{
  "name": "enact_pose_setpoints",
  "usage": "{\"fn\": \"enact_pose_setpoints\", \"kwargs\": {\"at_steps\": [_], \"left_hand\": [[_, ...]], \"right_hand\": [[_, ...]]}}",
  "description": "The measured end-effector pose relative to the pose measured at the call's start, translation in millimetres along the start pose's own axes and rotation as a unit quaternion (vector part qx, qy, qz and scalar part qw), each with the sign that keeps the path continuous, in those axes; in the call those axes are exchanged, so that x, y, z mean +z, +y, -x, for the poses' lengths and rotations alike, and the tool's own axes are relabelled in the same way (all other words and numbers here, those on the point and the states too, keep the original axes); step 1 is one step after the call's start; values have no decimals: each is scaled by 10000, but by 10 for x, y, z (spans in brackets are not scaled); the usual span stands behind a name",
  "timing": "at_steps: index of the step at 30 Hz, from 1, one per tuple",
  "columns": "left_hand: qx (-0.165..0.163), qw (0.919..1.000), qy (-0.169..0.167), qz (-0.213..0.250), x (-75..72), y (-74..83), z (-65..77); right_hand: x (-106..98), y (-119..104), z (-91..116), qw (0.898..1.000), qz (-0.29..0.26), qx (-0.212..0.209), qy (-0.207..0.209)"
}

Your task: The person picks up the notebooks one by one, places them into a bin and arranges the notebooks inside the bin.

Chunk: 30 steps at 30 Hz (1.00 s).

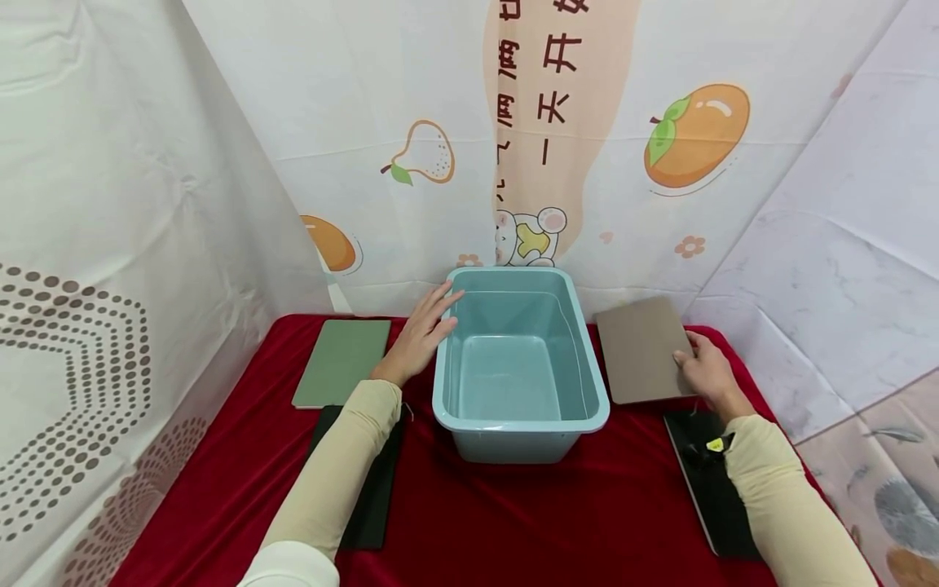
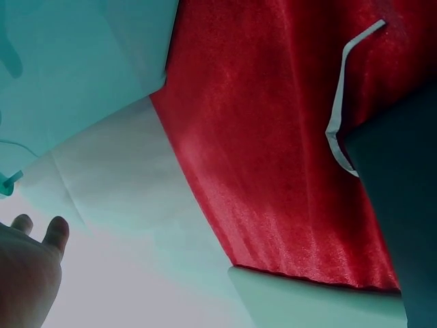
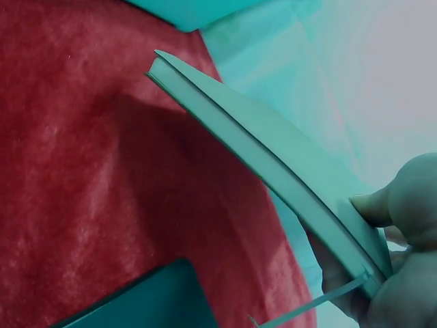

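My right hand [image 1: 707, 368] pinches a brown notebook [image 1: 641, 350] at its right edge, thumb on the cover and fingers beneath. In the right wrist view the notebook [image 3: 252, 147] is lifted and tilted above the red cloth, and a ribbon trails from its near end. Against the left rim of a light blue plastic basin [image 1: 513, 426] lies my left hand [image 1: 418, 338], with its fingers spread and extended. The basin stands in the middle, and its inside shows bare. In the left wrist view only part of the left hand [image 2: 31, 266] shows.
A green notebook [image 1: 343, 363] lies at the back left. Nearer, a black notebook [image 1: 370, 505] is partly under the left forearm. Another black notebook [image 1: 707, 481] lies at the right below the right wrist. Red cloth [image 1: 543, 522] covers the table, and printed curtains [image 1: 352, 81] hang behind.
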<state>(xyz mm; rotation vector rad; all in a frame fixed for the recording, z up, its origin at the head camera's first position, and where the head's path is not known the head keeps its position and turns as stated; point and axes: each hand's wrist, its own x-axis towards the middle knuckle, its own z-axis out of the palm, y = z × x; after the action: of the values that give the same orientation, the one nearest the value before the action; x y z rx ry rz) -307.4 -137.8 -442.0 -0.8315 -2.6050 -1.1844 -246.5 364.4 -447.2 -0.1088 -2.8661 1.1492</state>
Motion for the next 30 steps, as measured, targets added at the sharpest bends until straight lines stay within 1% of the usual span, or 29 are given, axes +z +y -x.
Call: {"fn": "enact_pose_setpoints", "kwargs": {"at_steps": [3,7,13,16,19,25,30], "left_hand": [[-14,10000,10,6,-1,-8,-6],[12,10000,21,21,1,-4,-7],[54,9999,36,84,7,8,-2],[28,9999,44,107,0,24,1],[-9,10000,62,24,-3,25,2],[-58,9997,61,-211,-9,6,-14],[-49,9998,53,-167,-10,6,-11]], "right_hand": [[-19,-54,6,9999,-5,-21,145],[-59,-133,34,9996,-53,89,268],[-154,-199,49,9993,-273,158,216],[-201,-217,41,9984,-509,160,167],[-253,-248,33,9969,-745,191,162],[-359,-381,58,9950,-944,275,190],[-397,-512,80,9922,-1175,368,211]]}}
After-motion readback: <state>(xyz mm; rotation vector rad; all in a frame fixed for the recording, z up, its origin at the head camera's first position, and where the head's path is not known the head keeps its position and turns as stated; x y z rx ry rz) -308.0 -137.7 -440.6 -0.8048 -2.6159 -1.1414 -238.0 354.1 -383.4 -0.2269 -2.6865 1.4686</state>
